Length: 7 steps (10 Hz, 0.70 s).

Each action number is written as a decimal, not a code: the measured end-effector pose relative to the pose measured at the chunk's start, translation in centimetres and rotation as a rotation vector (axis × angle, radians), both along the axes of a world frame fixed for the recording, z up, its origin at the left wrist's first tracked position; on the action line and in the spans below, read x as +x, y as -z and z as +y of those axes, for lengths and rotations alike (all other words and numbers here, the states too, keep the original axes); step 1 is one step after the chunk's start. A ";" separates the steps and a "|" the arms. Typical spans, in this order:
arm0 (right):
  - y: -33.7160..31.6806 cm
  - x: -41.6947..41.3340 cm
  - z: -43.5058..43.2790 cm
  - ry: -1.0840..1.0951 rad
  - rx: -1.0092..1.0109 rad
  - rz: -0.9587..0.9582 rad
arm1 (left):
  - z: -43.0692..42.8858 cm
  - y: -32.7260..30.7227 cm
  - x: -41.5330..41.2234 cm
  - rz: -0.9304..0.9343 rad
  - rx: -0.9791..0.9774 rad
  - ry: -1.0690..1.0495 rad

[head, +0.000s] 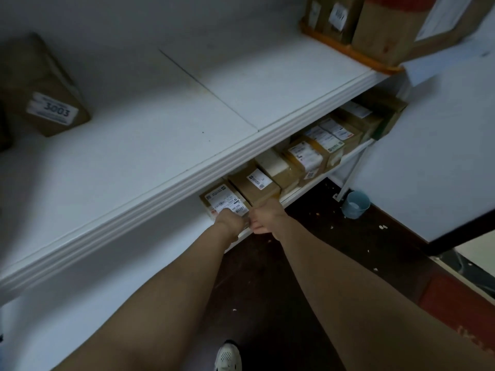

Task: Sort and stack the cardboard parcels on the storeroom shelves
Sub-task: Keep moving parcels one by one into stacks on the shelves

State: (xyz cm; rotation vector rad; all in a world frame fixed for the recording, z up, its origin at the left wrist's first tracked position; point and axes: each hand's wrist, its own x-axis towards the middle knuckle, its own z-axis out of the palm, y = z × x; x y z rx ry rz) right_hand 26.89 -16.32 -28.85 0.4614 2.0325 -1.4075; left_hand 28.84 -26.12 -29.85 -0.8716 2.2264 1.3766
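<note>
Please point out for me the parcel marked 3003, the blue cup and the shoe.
3003 parcel (52, 112): head view, on its white label.
Blue cup (355, 206): head view, on its middle.
Shoe (227, 357): head view, on its white upper.

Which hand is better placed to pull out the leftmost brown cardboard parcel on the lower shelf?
Left. The left hand touches that brown cardboard parcel; the right hand sits beside its corner.
</note>
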 end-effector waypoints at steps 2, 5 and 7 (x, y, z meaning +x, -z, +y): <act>-9.3 3.1 3.5 -0.128 0.071 0.151 | 3.5 -9.0 3.7 0.044 0.037 0.150; -21.5 6.3 1.7 -0.200 0.045 0.455 | 1.7 -22.8 8.1 0.320 -0.105 0.066; -24.8 10.0 -4.3 -0.398 -0.063 0.514 | -4.4 -26.9 12.8 0.482 -0.291 -0.174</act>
